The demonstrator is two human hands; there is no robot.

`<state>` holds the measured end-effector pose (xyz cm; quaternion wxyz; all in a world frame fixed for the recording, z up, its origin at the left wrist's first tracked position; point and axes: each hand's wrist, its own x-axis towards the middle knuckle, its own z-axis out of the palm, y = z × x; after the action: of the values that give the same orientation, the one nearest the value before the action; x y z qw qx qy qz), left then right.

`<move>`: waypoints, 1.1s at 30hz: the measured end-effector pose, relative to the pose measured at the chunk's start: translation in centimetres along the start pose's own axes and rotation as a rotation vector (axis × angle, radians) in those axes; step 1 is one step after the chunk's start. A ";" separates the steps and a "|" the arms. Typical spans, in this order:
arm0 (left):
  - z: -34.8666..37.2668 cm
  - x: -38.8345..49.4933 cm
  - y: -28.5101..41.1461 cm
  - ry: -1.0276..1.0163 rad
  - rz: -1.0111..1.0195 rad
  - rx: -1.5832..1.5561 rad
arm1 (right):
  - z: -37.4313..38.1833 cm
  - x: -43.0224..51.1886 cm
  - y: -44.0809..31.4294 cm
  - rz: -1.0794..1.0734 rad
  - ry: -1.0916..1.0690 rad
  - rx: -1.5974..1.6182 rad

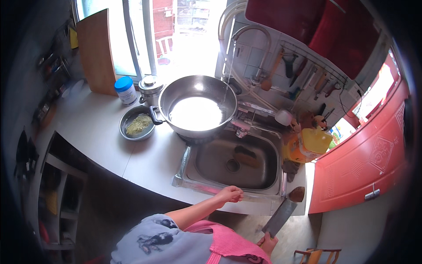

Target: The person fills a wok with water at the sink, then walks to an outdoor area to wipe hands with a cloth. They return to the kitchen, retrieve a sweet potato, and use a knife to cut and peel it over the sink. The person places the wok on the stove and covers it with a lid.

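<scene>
My right hand (269, 243) grips the handle of a cleaver (280, 216), its broad blade angled up toward the counter's right corner. A brown lump (296, 194), hard to identify, sits on that corner by the blade's far end. Over the front edge of the stainless steel sink (204, 158), my left hand (232, 194) has its fingers curled in, with nothing visible in them. Inside the basin, a dark and brown item, perhaps a brush (245, 155), lies near the drain. A thin water stream (234, 52) runs from a gooseneck faucet (271, 41) into a large steel pan (197, 133).
Left of the pan stand a small metal bowl (122, 130) with pale green food, a lidded steel canister (151, 86) and a blue-capped tub (127, 94). A yellow-orange container (308, 145) is right of the sink. A red door (356, 165) stands beside the counter. Utensils (288, 67) hang on the wall.
</scene>
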<state>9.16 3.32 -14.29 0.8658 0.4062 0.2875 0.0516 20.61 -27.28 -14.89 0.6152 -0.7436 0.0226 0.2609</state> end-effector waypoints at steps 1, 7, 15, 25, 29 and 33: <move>-0.7 0.0 -0.1 0.018 0.002 -0.021 | 0.7 0.8 -0.1 0.010 -0.034 0.005; -3.0 -1.1 -0.2 0.129 -0.017 -0.066 | 5.7 0.9 -5.1 0.005 -0.195 -0.047; -0.7 0.9 -1.2 0.175 0.001 -0.033 | 2.6 5.0 -8.9 -0.291 -0.079 -0.142; 13.2 8.6 -2.8 0.056 -0.059 0.282 | -12.5 14.9 -12.1 -0.530 0.197 0.182; 21.3 13.8 -5.2 0.212 -0.008 0.386 | -17.4 18.5 -10.0 -0.349 0.089 0.188; 24.8 19.0 -8.0 0.422 0.120 0.703 | -21.9 21.3 -8.9 -0.243 -0.004 0.120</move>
<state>37.16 -12.55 -16.34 0.5920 0.6735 0.4348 0.0830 50.02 -39.29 -13.35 0.6857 -0.7022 -0.0532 0.1838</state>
